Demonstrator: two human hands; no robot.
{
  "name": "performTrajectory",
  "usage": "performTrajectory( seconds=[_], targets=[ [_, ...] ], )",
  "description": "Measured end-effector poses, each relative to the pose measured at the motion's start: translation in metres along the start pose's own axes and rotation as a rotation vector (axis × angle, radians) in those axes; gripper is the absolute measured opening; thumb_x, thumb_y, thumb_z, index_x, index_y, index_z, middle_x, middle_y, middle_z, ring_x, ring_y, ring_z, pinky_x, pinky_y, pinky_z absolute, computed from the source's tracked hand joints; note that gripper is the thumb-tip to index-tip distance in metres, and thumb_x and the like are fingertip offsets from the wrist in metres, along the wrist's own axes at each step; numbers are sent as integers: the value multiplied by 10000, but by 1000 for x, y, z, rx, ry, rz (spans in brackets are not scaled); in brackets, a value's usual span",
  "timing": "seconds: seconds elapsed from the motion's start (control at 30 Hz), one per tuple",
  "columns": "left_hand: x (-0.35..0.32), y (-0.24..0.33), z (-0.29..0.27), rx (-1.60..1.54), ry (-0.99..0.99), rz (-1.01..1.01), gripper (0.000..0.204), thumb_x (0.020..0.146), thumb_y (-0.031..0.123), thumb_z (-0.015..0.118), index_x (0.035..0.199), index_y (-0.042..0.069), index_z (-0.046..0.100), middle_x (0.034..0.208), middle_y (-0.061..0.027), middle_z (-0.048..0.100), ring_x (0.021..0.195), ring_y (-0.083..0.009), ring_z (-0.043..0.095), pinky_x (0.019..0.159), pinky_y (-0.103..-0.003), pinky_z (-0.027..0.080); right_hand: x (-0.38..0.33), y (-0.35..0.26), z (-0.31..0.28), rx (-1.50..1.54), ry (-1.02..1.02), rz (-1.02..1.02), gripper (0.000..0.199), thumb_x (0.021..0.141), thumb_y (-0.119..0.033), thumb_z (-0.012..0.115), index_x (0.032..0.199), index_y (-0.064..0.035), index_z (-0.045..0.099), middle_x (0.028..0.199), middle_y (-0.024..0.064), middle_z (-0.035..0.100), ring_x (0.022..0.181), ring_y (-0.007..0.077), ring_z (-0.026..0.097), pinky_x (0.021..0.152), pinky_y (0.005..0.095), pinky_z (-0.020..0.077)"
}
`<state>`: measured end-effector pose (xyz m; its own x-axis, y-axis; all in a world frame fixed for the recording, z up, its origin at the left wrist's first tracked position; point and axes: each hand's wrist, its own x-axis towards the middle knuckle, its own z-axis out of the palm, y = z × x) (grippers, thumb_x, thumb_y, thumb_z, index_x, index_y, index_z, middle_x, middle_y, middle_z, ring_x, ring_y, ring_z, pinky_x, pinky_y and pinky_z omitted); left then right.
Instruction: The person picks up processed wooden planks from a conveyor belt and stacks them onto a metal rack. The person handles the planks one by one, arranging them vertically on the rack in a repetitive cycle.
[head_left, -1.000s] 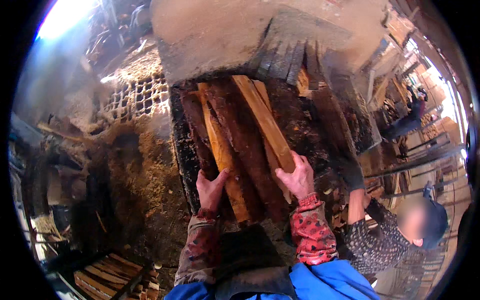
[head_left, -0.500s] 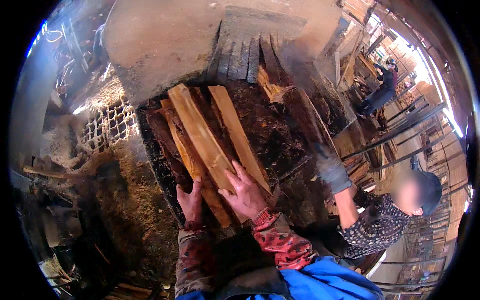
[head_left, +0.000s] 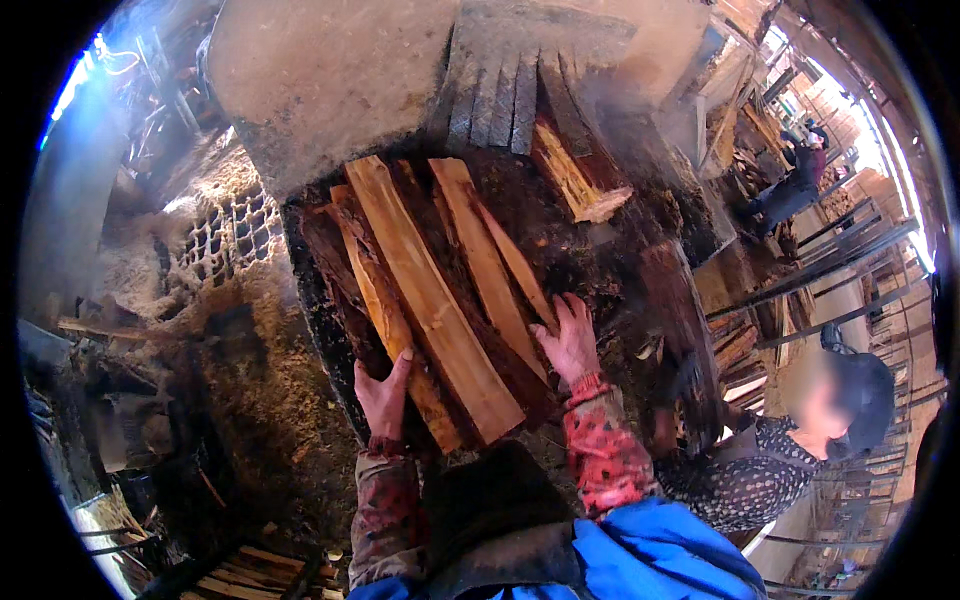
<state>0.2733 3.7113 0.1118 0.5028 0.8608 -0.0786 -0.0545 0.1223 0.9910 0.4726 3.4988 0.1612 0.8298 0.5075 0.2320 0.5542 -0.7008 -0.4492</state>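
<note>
Several rough boards lie side by side on a dark, debris-strewn table (head_left: 620,260). My left hand (head_left: 383,395) rests at the left edge of the row, thumb and fingers apart, the thumb touching an orange bark-edged slab (head_left: 385,320). Right of that slab is a wide pale board (head_left: 430,300), and beyond it a second pale board (head_left: 485,260). My right hand (head_left: 570,345) has its fingers stretched out at the near end of a thin wood strip (head_left: 517,262) along the row's right side.
Ahead stands a large tan housing (head_left: 330,90) with dark overlapping flaps (head_left: 490,105). A bark-covered piece (head_left: 580,185) sticks out beside them. At right, a capped co-worker (head_left: 770,460) is behind an upright dark slab (head_left: 683,330). Sawdust and a mesh grate (head_left: 230,235) lie left.
My right hand has moved right, off the wide board to the thin strip. The bark-covered piece has come farther out from the flaps. The co-worker's gloved arm has drawn back.
</note>
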Motion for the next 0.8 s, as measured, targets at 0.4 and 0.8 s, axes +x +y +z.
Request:
performTrajectory(
  seconds=[0.4,0.8],
  targets=[
    [-8,17,5,4,68,-85,502,801,178,763,1177,-51,522,1081,-80,625,925,-156,596,823,-276,481,23,-10,8,293,79,-114,334,779,-109,640,1112,-94,656,982,165,576,867,334,609,731,401,502],
    [-14,35,14,81,80,-150,464,823,199,729,1176,-30,534,1059,-85,639,909,-151,596,809,-297,484,135,57,-100,-207,442,-203,368,751,-343,717,967,-51,660,1054,148,588,943,348,576,754,442,505]
  ],
)
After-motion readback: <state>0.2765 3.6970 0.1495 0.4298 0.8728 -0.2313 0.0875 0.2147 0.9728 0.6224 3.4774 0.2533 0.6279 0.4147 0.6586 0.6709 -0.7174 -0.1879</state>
